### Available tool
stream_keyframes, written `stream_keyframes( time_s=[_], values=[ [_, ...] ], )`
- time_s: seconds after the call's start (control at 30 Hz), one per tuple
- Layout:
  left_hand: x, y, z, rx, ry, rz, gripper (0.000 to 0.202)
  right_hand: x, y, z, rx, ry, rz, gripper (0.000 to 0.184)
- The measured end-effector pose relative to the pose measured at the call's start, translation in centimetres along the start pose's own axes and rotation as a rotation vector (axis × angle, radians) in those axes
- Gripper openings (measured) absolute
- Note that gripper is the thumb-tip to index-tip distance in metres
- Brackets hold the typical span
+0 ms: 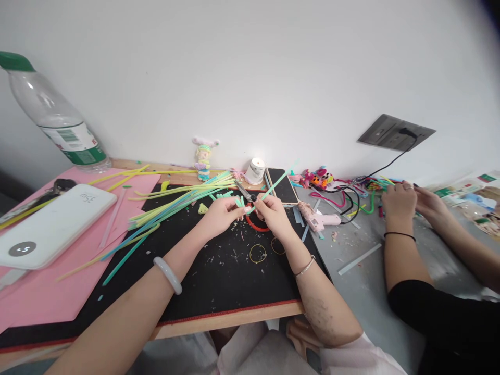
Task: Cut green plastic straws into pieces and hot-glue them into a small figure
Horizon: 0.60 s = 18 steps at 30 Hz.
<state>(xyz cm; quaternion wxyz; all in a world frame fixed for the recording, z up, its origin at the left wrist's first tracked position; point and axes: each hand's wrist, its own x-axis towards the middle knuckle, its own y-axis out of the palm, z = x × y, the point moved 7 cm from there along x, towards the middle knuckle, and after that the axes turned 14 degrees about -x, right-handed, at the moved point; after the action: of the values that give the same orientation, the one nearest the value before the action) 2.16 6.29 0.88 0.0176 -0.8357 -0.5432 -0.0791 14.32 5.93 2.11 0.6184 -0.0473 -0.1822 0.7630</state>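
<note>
Over the black mat (pixel 230 281), my two hands are close together at a light green pipe cleaner (pixel 282 179). My left hand (pixel 222 216) is closed, pinching its bent, looped end. My right hand (pixel 273 214) is closed on the same stem, whose straight free end points up and to the right. Scissors (pixel 241 188) with a red handle lie just behind and beneath my hands, partly covered by them. Short green pieces (pixel 222 196) are beside my left hand. A loose bundle of yellow, green and blue pipe cleaners (pixel 175 200) spreads to the left.
Along the wall stand a small doll figure (pixel 203 160), a white cup (pixel 255 171) and a phone (pixel 282 186). A pink glue gun (pixel 318 217) lies right. Left are a power bank (pixel 58 224) and a bottle (pixel 58 112). A co-worker's hands (pixel 402 203) work at far right.
</note>
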Motion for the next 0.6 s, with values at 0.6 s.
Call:
stream_keyframes(
  time_s=[0.6],
  values=[
    [-2.0, 3.4, 1.2, -0.064, -0.348, 0.493, 0.030, -1.5, 2.6, 0.1, -0.116, 0.016, 0.556, 0.037]
  ],
)
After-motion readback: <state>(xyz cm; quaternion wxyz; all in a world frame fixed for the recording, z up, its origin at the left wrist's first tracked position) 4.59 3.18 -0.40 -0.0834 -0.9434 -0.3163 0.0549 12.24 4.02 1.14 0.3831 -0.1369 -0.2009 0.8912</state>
